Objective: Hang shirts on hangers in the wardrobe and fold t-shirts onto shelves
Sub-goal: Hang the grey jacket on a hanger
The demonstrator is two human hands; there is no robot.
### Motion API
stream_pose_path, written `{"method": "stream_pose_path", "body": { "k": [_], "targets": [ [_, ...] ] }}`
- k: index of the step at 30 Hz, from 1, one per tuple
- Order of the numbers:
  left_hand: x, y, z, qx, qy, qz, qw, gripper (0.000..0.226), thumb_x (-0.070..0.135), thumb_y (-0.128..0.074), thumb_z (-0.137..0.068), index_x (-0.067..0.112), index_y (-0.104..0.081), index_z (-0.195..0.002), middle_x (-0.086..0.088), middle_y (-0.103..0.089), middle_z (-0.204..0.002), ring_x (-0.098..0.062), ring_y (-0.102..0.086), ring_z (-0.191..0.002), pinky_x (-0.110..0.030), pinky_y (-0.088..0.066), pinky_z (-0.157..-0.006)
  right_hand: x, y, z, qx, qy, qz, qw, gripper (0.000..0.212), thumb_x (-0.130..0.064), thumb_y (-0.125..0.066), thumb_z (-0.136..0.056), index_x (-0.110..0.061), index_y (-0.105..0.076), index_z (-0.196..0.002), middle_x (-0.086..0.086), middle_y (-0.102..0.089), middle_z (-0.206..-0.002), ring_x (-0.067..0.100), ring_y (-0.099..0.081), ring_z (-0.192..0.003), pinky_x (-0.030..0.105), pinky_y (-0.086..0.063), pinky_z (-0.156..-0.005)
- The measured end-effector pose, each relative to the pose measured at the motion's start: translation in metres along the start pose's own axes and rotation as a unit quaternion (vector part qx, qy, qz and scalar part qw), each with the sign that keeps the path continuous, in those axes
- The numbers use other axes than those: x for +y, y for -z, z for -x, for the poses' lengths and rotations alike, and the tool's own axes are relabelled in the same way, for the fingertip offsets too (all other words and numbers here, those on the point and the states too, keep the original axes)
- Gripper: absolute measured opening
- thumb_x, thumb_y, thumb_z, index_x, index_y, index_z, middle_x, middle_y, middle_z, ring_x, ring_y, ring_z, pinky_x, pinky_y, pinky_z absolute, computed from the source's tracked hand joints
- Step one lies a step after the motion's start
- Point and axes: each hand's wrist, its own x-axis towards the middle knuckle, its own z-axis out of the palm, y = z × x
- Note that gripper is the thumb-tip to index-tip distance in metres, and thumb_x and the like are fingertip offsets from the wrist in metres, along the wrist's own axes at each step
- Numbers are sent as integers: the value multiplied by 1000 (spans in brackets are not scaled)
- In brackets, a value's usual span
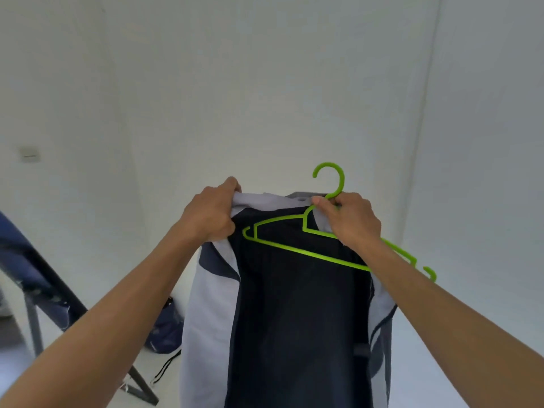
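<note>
I judge I am in the middle of the hanging step: getting the bright green plastic hanger (306, 245) into the dark navy and pale grey shirt (294, 304) before anything goes to a wardrobe, which I cannot see from here.

My left hand (210, 214) is clenched round a bunch of the pale fabric at the shirt's upper left edge, near the collar or shoulder, and holds it up. My right hand (351, 220) pinches the hanger at the base of its hook, thumb and fingers curled on the neck, and seems to catch some collar fabric there too, though I cannot tell that for certain. The hook points up and stands clear above my right hand.

The hanger lies tilted across the front of the shirt, its left tip close beside my left hand, its right end running down behind my right forearm to the right. From this view it looks laid on the cloth rather than seated inside the shoulders.

The next move, as I read it, calls for feeding the left arm of the hanger into the opening my left hand holds, then levelling it so both shoulders sit evenly.

The shirt hangs in mid-air in front of me, centre of the scene, a dark panel down the middle with pale grey panels at the sides. It drapes limp and folded in on itself, so it will likely slip off a tilted hanger.
</note>
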Motion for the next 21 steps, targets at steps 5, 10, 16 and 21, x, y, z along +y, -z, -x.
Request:
{"method": "stream_pose_path", "body": {
  "k": [5,10,16,21],
  "targets": [
    [23,15,4,-73,-48,70,994,48,6,-74,-72,24,-48,-108,-4,-61,-100,-21,-61,-83,-36,-55,-69,-26,-15,-5,6,-58,-15,998,56,-76,-44,-89,-26,-64,-74,-2,-67,-80,26,-66,-75,34,-49,-69],
    [4,-9,9,-144,15,39,989,101,77,-80,-51,24,-44,-130,2,-55,-124,-21,-56,-112,-41,-52,-94,-45,-11,-8,-50,-28,-32,998,50,-74,-51,-87,-27,-65,-77,-1,-68,-82,26,-68,-72,35,-55,-74],
    [10,-54,3,-39,-47,237,969,65,83,-27,-83,28,-56,-99,9,-63,-95,-15,-56,-91,-38,-45,-87,-67,-15,0,-114,27,-13,993,48,-66,-59,-88,-20,-68,-75,-5,-65,-73,15,-61,-68,32,-46,-63],
    [2,-66,-5,5,-90,310,946,58,65,-42,-96,21,-30,-60,10,-31,-55,-10,-28,-54,-32,-25,-58,-62,16,-12,-273,42,-108,955,42,-44,-56,-96,-8,-74,-84,6,-70,-81,16,-60,-73,34,-48,-75]
  ]
}}
